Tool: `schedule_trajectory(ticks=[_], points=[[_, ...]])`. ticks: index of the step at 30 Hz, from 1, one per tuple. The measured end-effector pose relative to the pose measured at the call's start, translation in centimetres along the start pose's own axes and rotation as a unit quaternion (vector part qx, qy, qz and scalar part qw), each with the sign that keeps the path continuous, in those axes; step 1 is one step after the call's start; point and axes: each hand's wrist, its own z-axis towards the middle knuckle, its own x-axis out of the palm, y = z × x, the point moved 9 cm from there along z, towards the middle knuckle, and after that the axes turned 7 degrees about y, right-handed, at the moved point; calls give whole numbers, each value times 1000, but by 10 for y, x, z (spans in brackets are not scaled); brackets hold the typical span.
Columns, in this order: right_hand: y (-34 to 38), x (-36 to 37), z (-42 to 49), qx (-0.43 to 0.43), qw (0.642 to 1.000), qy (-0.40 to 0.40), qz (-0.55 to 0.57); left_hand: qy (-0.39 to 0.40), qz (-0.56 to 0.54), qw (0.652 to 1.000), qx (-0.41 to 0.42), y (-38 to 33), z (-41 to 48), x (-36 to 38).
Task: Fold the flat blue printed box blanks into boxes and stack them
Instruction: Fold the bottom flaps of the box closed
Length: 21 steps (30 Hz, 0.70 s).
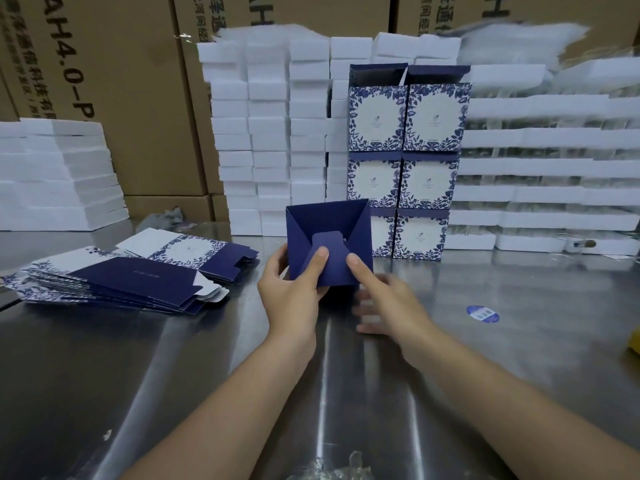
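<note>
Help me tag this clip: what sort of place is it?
Likely a packing workshop or warehouse: tall brown cardboard cartons behind, stacks of white foam blocks, and folded blue floral-printed boxes piled on a steel worktable.

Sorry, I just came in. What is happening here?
A person is folding boxes at a steel table. The left hand grips a half-folded blue box while the right hand presses a flap in with its forefinger. Six finished boxes stand stacked behind it; flat blanks lie piled at the left.

Half-folded navy box (325,226), flap end facing the viewer; fanned flat blanks (138,282) lie left of it, six stacked floral boxes (401,168) just behind
</note>
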Motion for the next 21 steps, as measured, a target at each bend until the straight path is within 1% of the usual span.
schedule_trajectory(ticks=[1,3,5,8,10,12,13,14,16,18,21], points=[[-5,6,0,27,999,28,12,-2,-1,1000,7,0,-1,0],[-6,14,0,34,996,53,57,4,2,1000,17,-1,-3,2],[-2,15,0,5,994,33,109,5,14,1000,27,-1,-4,4],[4,7,-1,-42,990,-19,131,9,53,998,40,-5,-6,9],[8,0,-2,-60,988,-49,132,12,57,998,-5,1,-6,10],[12,-6,-3,-71,986,-66,135,26,66,992,-101,16,-8,11],[14,-9,-4,-75,985,-70,137,47,87,984,-146,23,-10,13],[14,-12,-4,-77,985,-74,137,72,121,975,-171,28,-12,16],[12,-15,-4,-76,985,-77,134,105,173,965,-165,29,-14,21],[11,-12,-3,-69,986,-61,142,110,178,968,-140,24,-13,25],[8,6,0,-37,987,16,158,111,165,972,-126,19,-12,26]])
